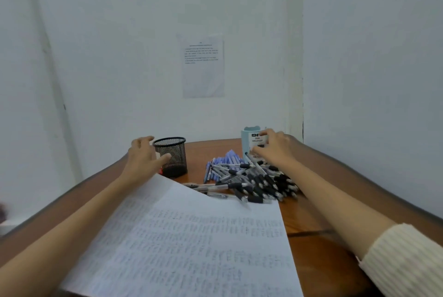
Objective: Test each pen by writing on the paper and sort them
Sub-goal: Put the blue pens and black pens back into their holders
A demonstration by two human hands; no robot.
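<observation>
Dozens of pens [251, 179] lie in a loose heap on our brown wooden table [306, 220]. Most are slim, with dark rubbery grips, and a cluster with pale blue caps sits at the far left of the heap. Near us the paper [191, 236] spreads wide and flat, white and covered with rows of faint writing; its far corner overlaps a few pens.

Our left hand [143, 155] grips the mesh cup [171, 156], a round black wire holder, with the thumb across its front and the fingers behind its rim. Our right hand [275, 148] curls round the organiser [249, 140], a smooth pale blue tub with a printed label, fingers at the top and thumb low. We cannot tell whether it also touches the pen leaning there.

The heap lies between the two hands, just near of the organiser. A ribbed cream sleeve [402, 260] covers our right forearm, and a printed sheet [203, 69] hangs on the far wall.
</observation>
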